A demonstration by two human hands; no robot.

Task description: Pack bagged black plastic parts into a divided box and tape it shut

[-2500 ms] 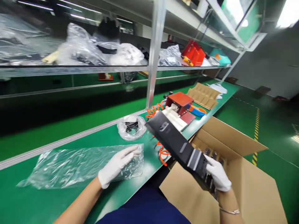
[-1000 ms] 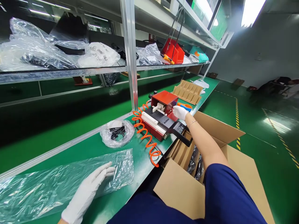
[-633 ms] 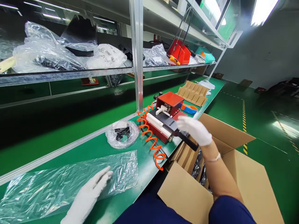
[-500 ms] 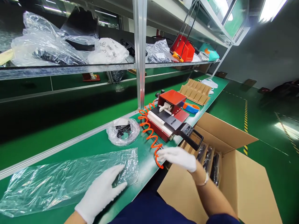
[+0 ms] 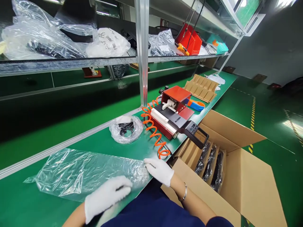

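Note:
A long clear plastic bag lies wrinkled along the green bench, its right end bunched up. My right hand, in a white glove, pinches the bag's right end near the bench's front edge. My left hand, also gloved, rests over the bag's near edge with thumb and fingers slightly apart. Its fingertips touch or nearly touch the film. Beyond the bag stands a round plastic-wrapped pouch with small black pieces. A black part with a handle sits in a red fixture.
An orange coiled air hose runs beside the fixture. At my right, an open cardboard box holds several wrapped black parts between dividers. A blue and orange tape roll and a folded cardboard divider lie farther back. A metal post carries the shelf.
My right hand has come down and left from beside the hose onto the bag's end. The bag has shifted right and bunched. My left hand has moved slightly right, its fingers closer together.

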